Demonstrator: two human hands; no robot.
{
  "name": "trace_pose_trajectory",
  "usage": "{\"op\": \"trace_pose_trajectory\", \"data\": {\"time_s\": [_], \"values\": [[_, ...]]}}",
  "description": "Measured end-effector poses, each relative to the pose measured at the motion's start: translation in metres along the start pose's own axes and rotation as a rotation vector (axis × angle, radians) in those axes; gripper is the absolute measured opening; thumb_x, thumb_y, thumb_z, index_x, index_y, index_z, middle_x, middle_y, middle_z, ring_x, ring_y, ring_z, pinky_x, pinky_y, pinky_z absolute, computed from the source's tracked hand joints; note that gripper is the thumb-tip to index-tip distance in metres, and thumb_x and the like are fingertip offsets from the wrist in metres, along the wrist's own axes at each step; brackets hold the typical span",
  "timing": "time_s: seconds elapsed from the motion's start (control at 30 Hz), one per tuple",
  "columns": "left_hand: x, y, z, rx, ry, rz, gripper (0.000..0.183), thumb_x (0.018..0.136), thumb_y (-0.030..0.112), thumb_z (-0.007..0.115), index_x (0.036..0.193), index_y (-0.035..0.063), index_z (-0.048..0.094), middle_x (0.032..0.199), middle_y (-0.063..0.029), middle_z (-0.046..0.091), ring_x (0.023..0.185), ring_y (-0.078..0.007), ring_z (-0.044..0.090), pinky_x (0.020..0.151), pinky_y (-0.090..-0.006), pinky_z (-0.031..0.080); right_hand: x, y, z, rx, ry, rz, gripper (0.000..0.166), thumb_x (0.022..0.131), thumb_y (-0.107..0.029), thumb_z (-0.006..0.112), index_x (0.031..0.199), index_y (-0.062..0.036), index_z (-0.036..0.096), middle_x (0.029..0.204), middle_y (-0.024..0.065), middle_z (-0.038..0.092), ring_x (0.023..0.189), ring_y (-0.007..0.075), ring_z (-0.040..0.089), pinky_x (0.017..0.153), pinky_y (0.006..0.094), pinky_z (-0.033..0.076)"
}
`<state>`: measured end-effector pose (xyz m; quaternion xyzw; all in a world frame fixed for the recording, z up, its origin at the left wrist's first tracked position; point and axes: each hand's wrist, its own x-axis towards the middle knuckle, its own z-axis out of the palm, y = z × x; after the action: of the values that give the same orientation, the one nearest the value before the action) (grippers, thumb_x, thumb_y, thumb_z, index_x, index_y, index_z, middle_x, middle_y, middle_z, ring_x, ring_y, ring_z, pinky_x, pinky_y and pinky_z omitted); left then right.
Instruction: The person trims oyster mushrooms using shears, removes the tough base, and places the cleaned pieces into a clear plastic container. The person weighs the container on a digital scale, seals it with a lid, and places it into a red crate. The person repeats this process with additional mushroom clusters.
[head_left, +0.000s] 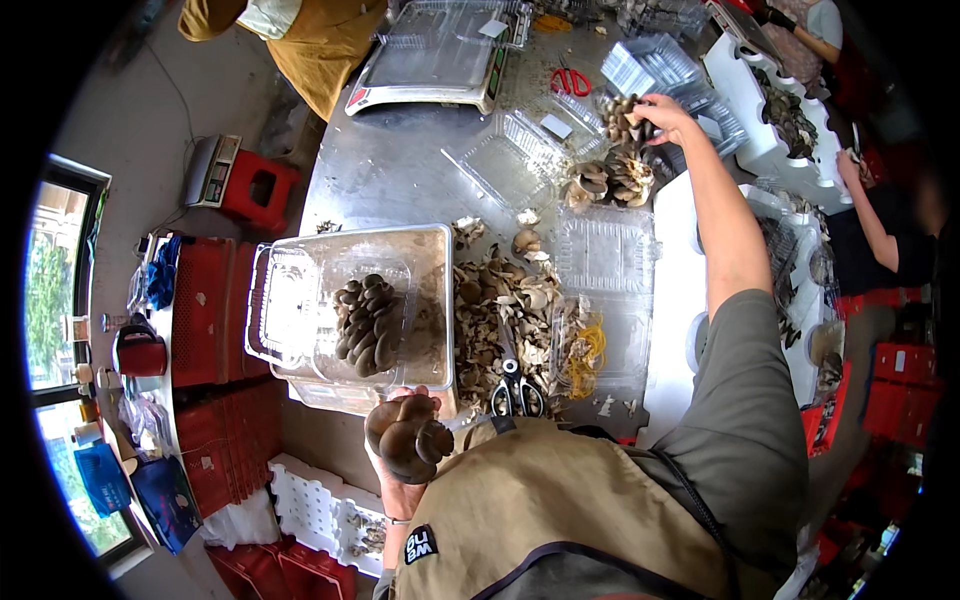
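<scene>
My left hand holds a cluster of brown oyster mushrooms just in front of the scale's near edge. Farther off, my right hand grips another mushroom cluster beside stacked clear plastic boxes. Two more clusters lie just below it on the metal table. On the plastic-covered scale, an open clear clamshell box has a mushroom cluster in it. Black-and-white scissors rest on a heap of mushroom trimmings. Yellow rubber bands lie in a clear box.
Open clear boxes lie on the metal table, with red-handled scissors and a second scale farther back. White foam crates stand at the right. Co-workers are at the right and upper left; red crates stand left.
</scene>
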<state>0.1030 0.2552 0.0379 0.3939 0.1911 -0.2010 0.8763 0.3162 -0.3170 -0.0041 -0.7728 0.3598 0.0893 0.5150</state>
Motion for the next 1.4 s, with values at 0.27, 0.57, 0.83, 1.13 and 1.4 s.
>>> {"op": "trace_pose_trajectory", "data": {"time_s": [0.27,0.57,0.83,1.13,1.4], "values": [[0.007,-0.001,0.012,0.128,0.055,-0.052,0.018,0.085,0.01,0.058,0.101,0.0048,0.057,0.102,-0.0085,0.057,0.098,-0.0267,0.056,0.079,-0.037,0.053,-0.106,0.011,-0.013,0.133,-0.387,-0.245,0.066,0.077,-0.017,0.067,0.135,-0.0106,0.036,0.105,0.0074,0.055,0.094,0.0198,0.055,0.067,0.0447,0.054],[0.047,0.005,-0.017,-0.264,-0.609,-0.715,0.038,0.088,0.023,0.052,0.122,0.0065,0.046,0.12,-0.0098,0.035,0.115,-0.0236,0.036,0.086,-0.045,0.049,-0.4,0.134,-0.103,0.118,-0.174,-0.067,0.069,0.078,-0.004,0.061,0.139,-0.0059,0.028,0.102,0.0084,0.058,0.084,0.0172,0.062,0.067,0.0298,0.053],[0.038,-0.016,-0.005,-0.138,-0.721,-0.798,0.04,0.088,0.022,0.053,0.124,0.007,0.044,0.123,-0.0096,0.035,0.115,-0.0249,0.036,0.085,-0.0437,0.05,-0.459,0.324,-0.043,0.076,-0.196,0.292,0.059,0.064,-0.002,0.065,0.121,-0.0069,0.052,0.1,0.0041,0.055,0.083,0.012,0.051,0.062,0.0234,0.044],[0.036,-0.015,-0.014,0.684,-0.883,-0.097,0.033,0.082,0.019,0.057,0.111,0.0044,0.053,0.105,-0.0116,0.056,0.1,-0.0269,0.054,0.084,-0.042,0.05,-0.429,0.41,0.015,-0.243,-0.126,-0.237,0.077,0.07,-0.016,0.069,0.137,-0.0063,0.034,0.114,0.0104,0.055,0.09,0.0183,0.055,0.078,0.0316,0.048],[0.025,-0.016,0.038,-0.112,-0.387,-0.587,0.047,0.087,0.048,0.05,0.11,0.0078,0.056,0.104,-0.0099,0.061,0.092,-0.0228,0.06,0.069,-0.0384,0.054,-0.463,0.35,-0.001,-0.4,-0.261,0.073,0.081,0.071,-0.007,0.068,0.14,0.0003,0.025,0.132,0.0165,0.044,0.12,0.0214,0.042,0.102,0.0308,0.031]]}}
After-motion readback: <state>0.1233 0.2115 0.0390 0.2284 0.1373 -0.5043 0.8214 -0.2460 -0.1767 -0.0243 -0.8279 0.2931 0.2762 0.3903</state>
